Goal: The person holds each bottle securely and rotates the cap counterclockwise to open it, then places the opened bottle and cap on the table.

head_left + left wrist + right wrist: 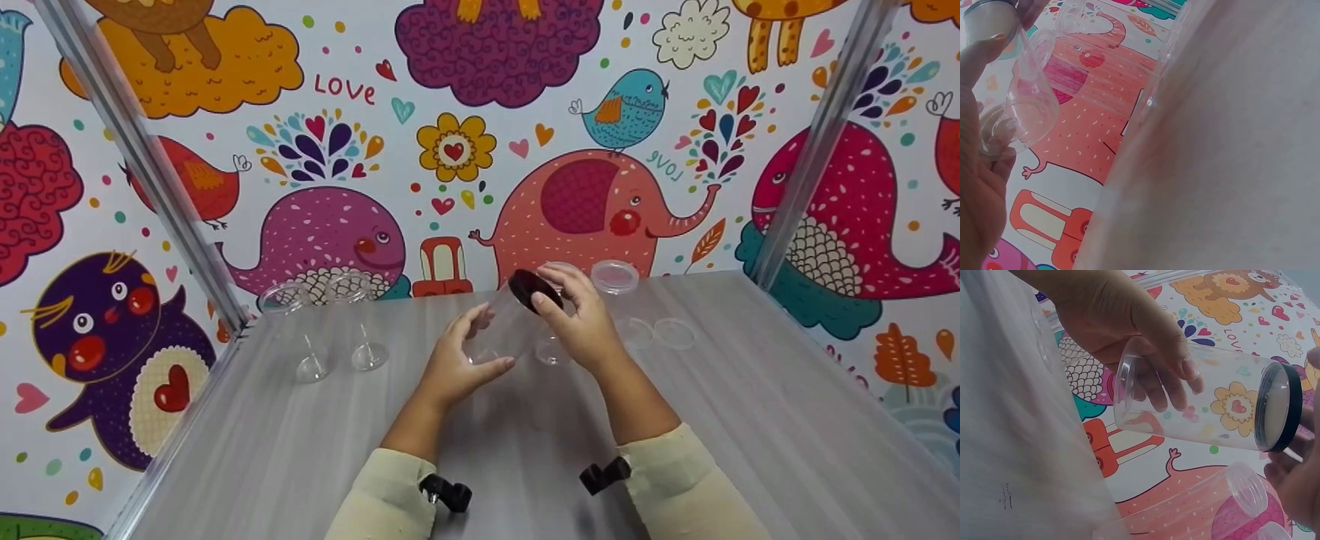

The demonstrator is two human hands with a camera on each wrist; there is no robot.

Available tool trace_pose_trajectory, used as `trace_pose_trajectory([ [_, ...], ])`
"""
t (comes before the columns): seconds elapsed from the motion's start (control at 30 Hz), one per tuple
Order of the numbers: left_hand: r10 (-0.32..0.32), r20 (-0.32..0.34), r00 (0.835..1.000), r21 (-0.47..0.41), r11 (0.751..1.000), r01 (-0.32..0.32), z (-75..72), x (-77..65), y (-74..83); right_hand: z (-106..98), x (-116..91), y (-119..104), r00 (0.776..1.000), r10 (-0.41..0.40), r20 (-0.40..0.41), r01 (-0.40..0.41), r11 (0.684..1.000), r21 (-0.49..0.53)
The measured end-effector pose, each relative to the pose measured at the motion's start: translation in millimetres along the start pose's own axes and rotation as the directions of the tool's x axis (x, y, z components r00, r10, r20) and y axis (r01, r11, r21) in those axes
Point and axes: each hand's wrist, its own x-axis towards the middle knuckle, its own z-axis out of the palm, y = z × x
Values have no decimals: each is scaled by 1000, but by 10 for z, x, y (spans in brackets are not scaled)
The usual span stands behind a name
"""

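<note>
A clear plastic jar (499,330) with a black screw lid (534,289) is held tilted above the table, its lidded end up and to the right. My left hand (454,364) grips the jar near its base, thumb on the near side and fingers round the far side. The right hand (589,322) grips the black lid by its rim, with the thumb on the near edge. In the right wrist view the jar (1207,405) looks see-through, with nothing visible inside, and the lid (1292,410) sits on its mouth.
Two tall clear containers (369,355) stand at the back left of the grey table (300,450). More clear containers (615,277) stand behind my right hand, with clear round rims (675,334) beside them. A patterned wall (450,75) and metal posts (817,150) bound the table.
</note>
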Motion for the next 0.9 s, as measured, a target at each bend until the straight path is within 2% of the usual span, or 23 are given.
trace_pose_trajectory([
  [0.17, 8, -4, 1000, 7, 1000, -8, 5, 0, -10, 12, 7, -22, 993, 111, -32, -114, 988, -101],
  [0.3, 29, 3, 1000, 6, 1000, -29, 3, 6, -13, 13, 8, -39, 988, 154, -27, -156, 978, -136],
  [0.67, 60, 15, 998, -2, 998, -60, 0, 9, -24, -25, -8, -12, 997, 53, 53, -50, 998, -48],
  [0.9, 56, 23, 998, -5, 998, -56, 5, 10, -25, -34, -13, -16, 991, 32, 127, -40, 997, 61],
])
